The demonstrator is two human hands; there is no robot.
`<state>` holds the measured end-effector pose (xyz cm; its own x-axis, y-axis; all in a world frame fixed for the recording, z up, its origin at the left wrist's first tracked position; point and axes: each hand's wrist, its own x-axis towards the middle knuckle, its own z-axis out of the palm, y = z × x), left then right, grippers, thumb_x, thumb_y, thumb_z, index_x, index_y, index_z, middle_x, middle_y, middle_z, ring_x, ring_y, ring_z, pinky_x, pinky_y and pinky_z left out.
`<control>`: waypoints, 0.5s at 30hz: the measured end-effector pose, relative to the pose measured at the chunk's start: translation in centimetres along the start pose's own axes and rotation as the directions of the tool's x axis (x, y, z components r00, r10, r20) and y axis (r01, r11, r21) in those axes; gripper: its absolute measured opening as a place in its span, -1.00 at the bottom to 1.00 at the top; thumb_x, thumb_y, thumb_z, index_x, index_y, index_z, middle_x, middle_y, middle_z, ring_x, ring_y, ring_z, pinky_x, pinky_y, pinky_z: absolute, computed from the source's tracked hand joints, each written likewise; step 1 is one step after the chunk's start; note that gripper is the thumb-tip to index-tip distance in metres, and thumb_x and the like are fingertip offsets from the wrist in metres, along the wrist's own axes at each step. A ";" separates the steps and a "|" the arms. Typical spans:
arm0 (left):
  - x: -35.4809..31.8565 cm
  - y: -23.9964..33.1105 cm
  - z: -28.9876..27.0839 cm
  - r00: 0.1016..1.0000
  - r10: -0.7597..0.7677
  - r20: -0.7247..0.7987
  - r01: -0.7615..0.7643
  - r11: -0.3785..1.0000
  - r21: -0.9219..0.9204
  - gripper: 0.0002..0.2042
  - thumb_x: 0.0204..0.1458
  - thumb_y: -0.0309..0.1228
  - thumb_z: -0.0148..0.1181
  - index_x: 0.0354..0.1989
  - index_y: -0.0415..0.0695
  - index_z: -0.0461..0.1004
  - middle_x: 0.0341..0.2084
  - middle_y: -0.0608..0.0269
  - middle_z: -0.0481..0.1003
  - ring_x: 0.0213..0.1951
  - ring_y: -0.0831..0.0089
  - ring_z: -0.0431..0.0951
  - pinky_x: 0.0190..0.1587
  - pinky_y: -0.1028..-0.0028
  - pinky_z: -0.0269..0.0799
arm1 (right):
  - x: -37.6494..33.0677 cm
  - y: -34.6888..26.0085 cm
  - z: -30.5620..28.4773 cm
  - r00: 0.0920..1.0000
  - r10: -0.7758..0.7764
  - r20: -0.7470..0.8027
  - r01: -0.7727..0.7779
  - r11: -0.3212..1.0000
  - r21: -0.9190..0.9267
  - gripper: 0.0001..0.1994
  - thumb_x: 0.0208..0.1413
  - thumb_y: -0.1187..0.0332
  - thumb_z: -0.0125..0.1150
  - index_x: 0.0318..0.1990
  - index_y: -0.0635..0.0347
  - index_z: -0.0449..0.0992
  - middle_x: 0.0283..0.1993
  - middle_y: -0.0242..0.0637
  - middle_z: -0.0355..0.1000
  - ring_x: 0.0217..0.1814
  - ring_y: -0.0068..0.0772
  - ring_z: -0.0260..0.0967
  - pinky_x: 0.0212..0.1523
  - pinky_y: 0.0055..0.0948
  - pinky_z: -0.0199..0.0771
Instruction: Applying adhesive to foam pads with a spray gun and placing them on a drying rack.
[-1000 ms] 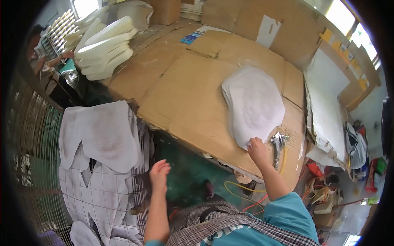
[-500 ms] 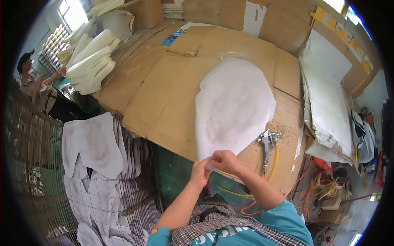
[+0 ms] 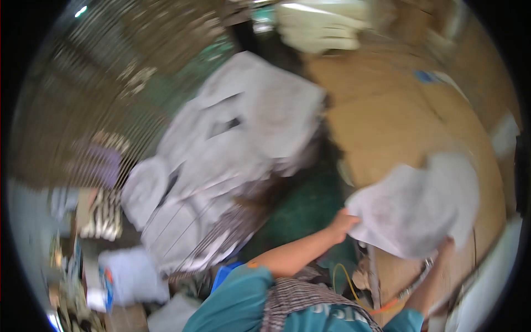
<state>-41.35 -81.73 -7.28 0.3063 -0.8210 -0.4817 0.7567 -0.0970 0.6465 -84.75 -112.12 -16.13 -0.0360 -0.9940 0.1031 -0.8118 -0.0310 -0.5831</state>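
Note:
A white, felt-like sheet with a rounded outline (image 3: 409,207) is held up over the cardboard-covered table at the right, its surface curving. My left hand (image 3: 343,226) is closed on the sheet's left edge. At its lower right edge, my right hand (image 3: 446,247) grips the sheet too, some of its fingers hidden behind it. Similar white sheets (image 3: 243,127) hang layered on a wire rack left of the table, with dark gaps showing between them. The whole picture is smeared by motion.
The brown cardboard table top (image 3: 376,105) runs along the right. A spray gun's metal end (image 3: 423,274) lies below the held sheet, with a yellow hose (image 3: 347,279) nearby. Pale stacked pieces (image 3: 321,27) stand at the far end. Green floor (image 3: 307,218) shows between table and rack.
My view has swung left toward the rack. The sheet, lying flat on the table before, is now lifted; my hands have moved apart, from its near tip to opposite edges.

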 end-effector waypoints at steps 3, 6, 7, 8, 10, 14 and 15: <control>-4.1 5.4 -6.6 0.965 0.164 -0.206 -0.176 0.984 -0.038 -0.66 -0.26 -0.64 -0.04 -0.20 -0.26 0.38 -0.32 0.25 0.45 -0.26 0.44 0.45 -0.17 0.45 0.36 | -6.2 -19.1 2.1 0.954 0.051 0.294 -0.214 0.804 0.554 -0.90 -0.02 0.36 0.03 -0.34 0.11 0.40 -0.54 -0.55 0.29 -0.56 -0.73 0.18 -0.65 -0.69 0.14; -8.8 14.2 -10.7 0.942 0.310 -0.125 -0.321 0.943 -0.081 -0.65 -0.30 -0.65 -0.05 -0.22 -0.25 0.38 -0.35 0.23 0.44 -0.29 0.41 0.46 -0.19 0.40 0.39 | -11.6 -31.3 2.3 0.863 -0.144 0.483 -0.363 0.489 0.793 -0.93 0.01 0.39 0.03 -0.33 0.06 0.39 -0.51 -0.56 0.30 -0.54 -0.73 0.20 -0.62 -0.70 0.16; -10.4 16.9 -13.0 0.924 0.365 -0.116 -0.375 0.924 -0.079 -0.64 -0.32 -0.65 -0.05 -0.22 -0.23 0.38 -0.37 0.23 0.44 -0.30 0.39 0.46 -0.20 0.39 0.40 | -12.5 -33.8 3.0 0.804 -0.258 0.535 -0.400 0.431 0.809 -0.93 0.02 0.40 0.04 -0.32 0.07 0.38 -0.50 -0.56 0.30 -0.52 -0.72 0.21 -0.59 -0.70 0.19; -12.3 19.8 -15.1 0.912 0.377 -0.163 -0.391 0.918 -0.066 -0.64 -0.33 -0.65 -0.05 -0.23 -0.21 0.39 -0.37 0.22 0.44 -0.31 0.38 0.46 -0.21 0.38 0.41 | -12.6 -34.6 4.8 0.780 -0.359 0.512 -0.369 0.396 0.841 -0.92 0.03 0.43 0.03 -0.29 0.08 0.37 -0.50 -0.54 0.31 -0.50 -0.71 0.22 -0.56 -0.69 0.21; -18.2 24.6 -21.1 0.841 0.415 -0.348 -0.458 0.887 -0.048 -0.66 -0.33 -0.62 -0.01 -0.26 -0.17 0.39 -0.39 0.25 0.44 -0.32 0.36 0.46 -0.23 0.36 0.42 | -21.9 -45.8 4.4 0.719 -0.428 0.548 -0.460 0.298 0.837 -0.87 0.04 0.47 -0.01 -0.22 0.13 0.33 -0.39 -0.43 0.34 -0.40 -0.63 0.29 -0.49 -0.67 0.26; -33.6 28.5 -36.0 0.550 0.514 -0.658 -0.577 0.804 0.146 -0.73 -0.27 -0.59 0.02 -0.29 -0.11 0.38 -0.36 0.28 0.43 -0.32 0.43 0.44 -0.28 0.35 0.40 | -35.3 -53.8 8.2 0.425 -0.592 0.685 -0.649 0.329 0.686 -0.86 0.00 0.53 0.01 -0.26 0.16 0.33 -0.37 -0.32 0.39 -0.47 -0.55 0.36 -0.48 -0.56 0.48; -37.6 28.7 -37.8 0.443 0.509 -0.738 -0.603 0.778 0.174 -0.71 -0.26 -0.61 0.00 -0.27 -0.13 0.38 -0.36 0.27 0.43 -0.29 0.43 0.42 -0.27 0.35 0.39 | -40.0 -56.3 7.9 0.410 -0.528 0.744 -0.613 0.444 0.654 -0.89 -0.02 0.55 0.01 -0.30 0.16 0.34 -0.36 -0.33 0.40 -0.45 -0.55 0.36 -0.44 -0.53 0.51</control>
<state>-9.29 -32.35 7.04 0.9471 0.0021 -0.3211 0.3033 0.3219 0.8969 -33.03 -71.45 6.24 0.8471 -0.4694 -0.2490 0.0426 0.5271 -0.8487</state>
